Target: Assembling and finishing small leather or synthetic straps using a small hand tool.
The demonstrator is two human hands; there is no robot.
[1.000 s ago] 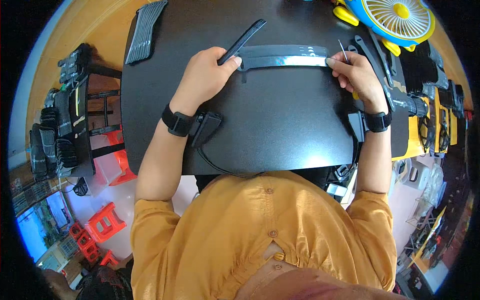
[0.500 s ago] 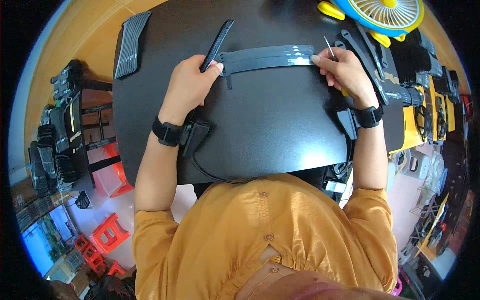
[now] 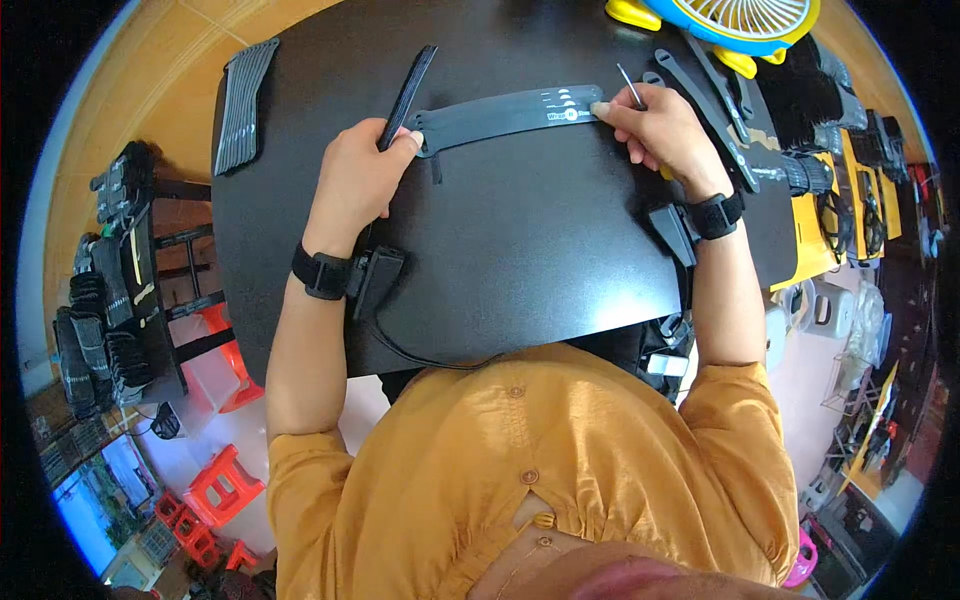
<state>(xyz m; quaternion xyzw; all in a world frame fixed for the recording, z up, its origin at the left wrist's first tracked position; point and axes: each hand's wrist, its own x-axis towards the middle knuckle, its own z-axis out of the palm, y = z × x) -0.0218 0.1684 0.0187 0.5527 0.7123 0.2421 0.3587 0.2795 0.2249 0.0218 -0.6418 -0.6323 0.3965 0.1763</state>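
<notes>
A long, slightly curved dark grey strip (image 3: 510,115) lies flat across the far part of the black table (image 3: 530,260). My left hand (image 3: 360,180) presses down its left end with the fingertips. My right hand (image 3: 665,135) pins the right end, where there are pale printed marks, and also holds a thin metal pick (image 3: 628,88) that points away from me. A narrow black bar (image 3: 408,90) lies at a slant beside my left hand, its near end under my fingers. Both wrists wear black bands with small black units.
A stack of grey strips (image 3: 243,100) sits at the table's far left corner. A blue and yellow fan (image 3: 735,15) and several black straps and tools (image 3: 720,90) crowd the far right. Black racks (image 3: 110,290) and red stools (image 3: 225,480) stand on the floor to the left.
Both hands have stayed on the ends of the grey strip. The strip and hands sit a little further left in view, mostly from the head moving.
</notes>
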